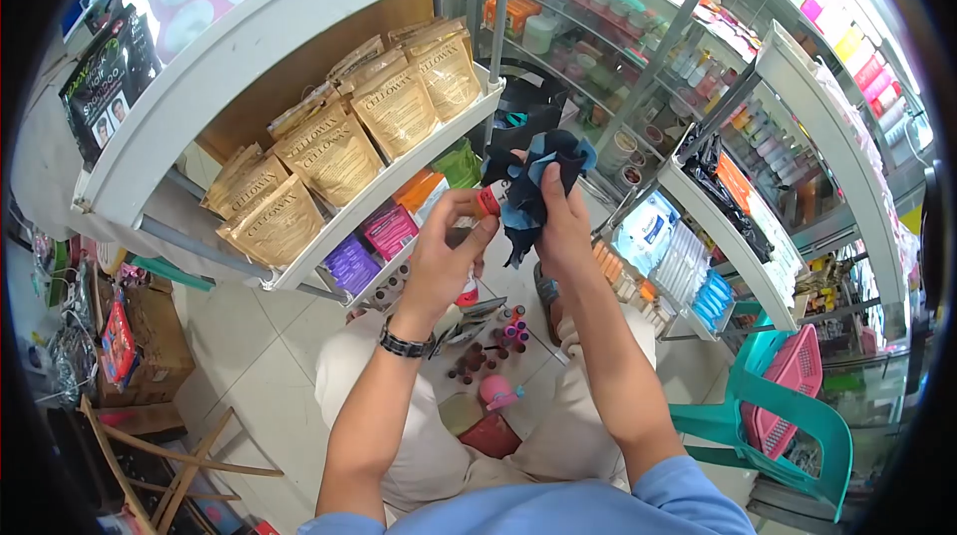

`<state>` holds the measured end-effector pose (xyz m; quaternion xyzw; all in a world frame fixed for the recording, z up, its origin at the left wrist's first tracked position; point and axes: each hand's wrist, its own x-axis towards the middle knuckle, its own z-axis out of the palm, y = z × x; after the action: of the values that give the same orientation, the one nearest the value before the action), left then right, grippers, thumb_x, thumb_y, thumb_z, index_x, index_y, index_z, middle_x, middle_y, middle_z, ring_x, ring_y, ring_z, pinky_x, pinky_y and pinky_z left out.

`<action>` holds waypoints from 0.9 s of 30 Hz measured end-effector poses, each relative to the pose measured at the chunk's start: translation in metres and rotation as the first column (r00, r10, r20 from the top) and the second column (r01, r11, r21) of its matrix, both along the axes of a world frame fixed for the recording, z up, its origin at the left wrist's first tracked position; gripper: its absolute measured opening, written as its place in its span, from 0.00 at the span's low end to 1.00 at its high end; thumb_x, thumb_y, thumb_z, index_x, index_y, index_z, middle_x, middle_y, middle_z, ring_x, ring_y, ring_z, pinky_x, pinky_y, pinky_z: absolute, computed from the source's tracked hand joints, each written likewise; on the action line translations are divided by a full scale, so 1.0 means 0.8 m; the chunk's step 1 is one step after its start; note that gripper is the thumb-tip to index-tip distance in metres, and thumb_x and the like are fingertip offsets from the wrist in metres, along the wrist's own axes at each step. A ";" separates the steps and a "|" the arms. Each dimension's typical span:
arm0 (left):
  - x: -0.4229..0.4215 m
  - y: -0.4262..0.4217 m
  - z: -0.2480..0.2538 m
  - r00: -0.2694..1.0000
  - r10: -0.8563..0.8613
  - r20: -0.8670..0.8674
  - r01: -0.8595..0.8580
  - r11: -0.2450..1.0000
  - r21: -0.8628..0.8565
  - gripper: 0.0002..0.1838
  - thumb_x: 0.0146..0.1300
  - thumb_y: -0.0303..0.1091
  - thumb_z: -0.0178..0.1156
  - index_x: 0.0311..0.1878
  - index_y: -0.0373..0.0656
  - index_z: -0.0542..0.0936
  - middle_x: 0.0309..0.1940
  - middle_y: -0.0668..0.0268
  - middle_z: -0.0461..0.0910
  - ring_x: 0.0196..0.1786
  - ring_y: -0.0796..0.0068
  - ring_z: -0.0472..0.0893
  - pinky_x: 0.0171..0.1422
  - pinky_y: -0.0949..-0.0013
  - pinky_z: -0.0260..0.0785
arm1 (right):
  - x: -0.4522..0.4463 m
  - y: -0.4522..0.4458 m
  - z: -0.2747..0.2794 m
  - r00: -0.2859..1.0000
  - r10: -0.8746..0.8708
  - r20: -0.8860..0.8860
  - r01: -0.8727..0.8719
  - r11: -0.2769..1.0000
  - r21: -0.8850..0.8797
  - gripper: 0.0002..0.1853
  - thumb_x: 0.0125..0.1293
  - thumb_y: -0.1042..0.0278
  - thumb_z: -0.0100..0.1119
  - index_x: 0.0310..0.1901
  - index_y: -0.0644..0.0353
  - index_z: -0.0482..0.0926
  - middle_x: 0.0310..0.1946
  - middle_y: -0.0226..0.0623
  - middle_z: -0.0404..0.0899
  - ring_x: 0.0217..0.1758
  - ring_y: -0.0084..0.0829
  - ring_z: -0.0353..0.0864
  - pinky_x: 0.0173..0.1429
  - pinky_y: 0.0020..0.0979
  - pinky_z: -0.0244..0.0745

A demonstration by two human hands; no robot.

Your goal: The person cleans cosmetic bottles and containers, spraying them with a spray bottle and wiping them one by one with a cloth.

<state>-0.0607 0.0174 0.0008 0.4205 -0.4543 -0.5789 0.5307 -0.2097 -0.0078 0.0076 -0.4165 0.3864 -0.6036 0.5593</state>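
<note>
Gripping a bunched dark blue cloth, the right hand held it out in the middle of the scene. The left hand, a watch on its wrist, pinched a small red item at the cloth's left edge; the cloth partly hid that item. Farther left, gold pouches lined a white shelf, with purple packets below. Nearer, small bottles were clustered on the floor between the knees, a pink round object beside them. At near right was a green chair.
</note>
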 end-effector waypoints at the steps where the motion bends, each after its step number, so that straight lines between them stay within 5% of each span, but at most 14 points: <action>1: 0.001 -0.001 0.001 1.000 -0.002 0.003 0.002 1.000 -0.003 0.14 0.75 0.41 0.58 0.52 0.39 0.79 0.36 0.64 0.81 0.22 0.81 0.72 0.24 0.78 0.64 | 0.000 -0.001 0.000 1.000 -0.002 0.003 0.002 1.000 -0.003 0.29 0.79 0.43 0.49 0.63 0.61 0.75 0.48 0.37 0.81 0.42 0.24 0.79 0.46 0.25 0.76; 5: 0.007 -0.003 0.001 0.766 0.388 0.512 -0.013 0.805 -0.593 0.14 0.78 0.41 0.54 0.54 0.41 0.78 0.34 0.65 0.83 0.22 0.81 0.70 0.25 0.78 0.64 | 0.002 -0.003 -0.003 0.990 -0.062 0.126 0.041 0.986 0.163 0.29 0.78 0.42 0.50 0.62 0.62 0.76 0.48 0.38 0.81 0.43 0.25 0.79 0.48 0.26 0.76; 6: 0.009 -0.002 0.003 0.765 0.386 0.515 -0.009 0.806 -0.592 0.14 0.78 0.41 0.54 0.54 0.41 0.78 0.34 0.65 0.83 0.22 0.81 0.70 0.25 0.78 0.64 | 0.001 -0.002 -0.003 0.990 -0.064 0.129 0.042 0.985 0.165 0.29 0.78 0.42 0.50 0.62 0.62 0.76 0.48 0.38 0.81 0.43 0.25 0.79 0.48 0.26 0.76; 8: 0.014 -0.001 0.010 0.922 0.100 0.374 -0.004 0.969 -0.247 0.11 0.75 0.35 0.58 0.55 0.42 0.78 0.35 0.65 0.84 0.23 0.81 0.71 0.27 0.78 0.65 | -0.002 -0.002 -0.001 0.987 -0.043 0.155 0.023 0.991 0.132 0.29 0.77 0.41 0.50 0.62 0.62 0.76 0.48 0.38 0.81 0.44 0.26 0.80 0.49 0.27 0.76; 10: 0.017 0.001 0.015 0.988 -0.116 0.100 0.104 0.988 0.116 0.12 0.71 0.30 0.63 0.56 0.43 0.77 0.35 0.66 0.84 0.25 0.81 0.71 0.29 0.78 0.65 | -0.003 -0.002 0.001 0.984 -0.017 0.176 -0.001 0.995 0.100 0.30 0.77 0.41 0.51 0.62 0.62 0.76 0.48 0.38 0.81 0.45 0.27 0.80 0.50 0.28 0.76; 16: 0.020 -0.001 -0.009 0.992 -0.125 0.012 0.122 0.979 0.162 0.20 0.60 0.22 0.67 0.56 0.42 0.77 0.33 0.67 0.84 0.24 0.81 0.71 0.29 0.77 0.64 | 0.008 0.001 -0.006 0.974 -0.002 0.225 -0.018 0.996 0.087 0.26 0.76 0.47 0.56 0.62 0.62 0.76 0.46 0.38 0.81 0.43 0.27 0.80 0.49 0.28 0.76; 18: 0.019 0.005 -0.020 0.900 0.099 0.425 -0.003 0.975 -0.221 0.23 0.56 0.22 0.68 0.56 0.42 0.77 0.32 0.68 0.83 0.23 0.80 0.70 0.28 0.75 0.63 | 0.019 0.000 -0.015 0.994 -0.013 0.111 0.005 0.998 0.066 0.24 0.75 0.51 0.58 0.61 0.63 0.76 0.45 0.38 0.81 0.42 0.27 0.80 0.48 0.27 0.77; 20: 0.017 0.009 -0.030 0.633 0.428 0.645 0.045 0.811 -0.583 0.26 0.52 0.23 0.69 0.56 0.43 0.76 0.30 0.68 0.82 0.22 0.80 0.70 0.26 0.73 0.61 | 0.025 0.001 -0.022 1.000 -0.030 -0.005 0.030 0.999 0.043 0.22 0.73 0.55 0.61 0.60 0.63 0.76 0.44 0.38 0.81 0.40 0.27 0.80 0.47 0.26 0.77; 27: 0.024 0.012 -0.014 0.669 0.520 0.531 0.004 0.712 -0.703 0.23 0.47 0.19 0.69 0.50 0.42 0.82 0.30 0.69 0.82 0.21 0.79 0.69 0.26 0.73 0.61 | 0.029 0.011 -0.009 0.992 0.023 -0.121 -0.020 0.999 0.029 0.17 0.69 0.62 0.66 0.52 0.64 0.75 0.42 0.37 0.81 0.40 0.23 0.79 0.46 0.24 0.78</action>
<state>-0.0411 0.0271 -0.0105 0.4584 -0.7209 -0.0914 0.5117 -0.1861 0.0008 0.0001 -0.4488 0.4233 -0.5658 0.5471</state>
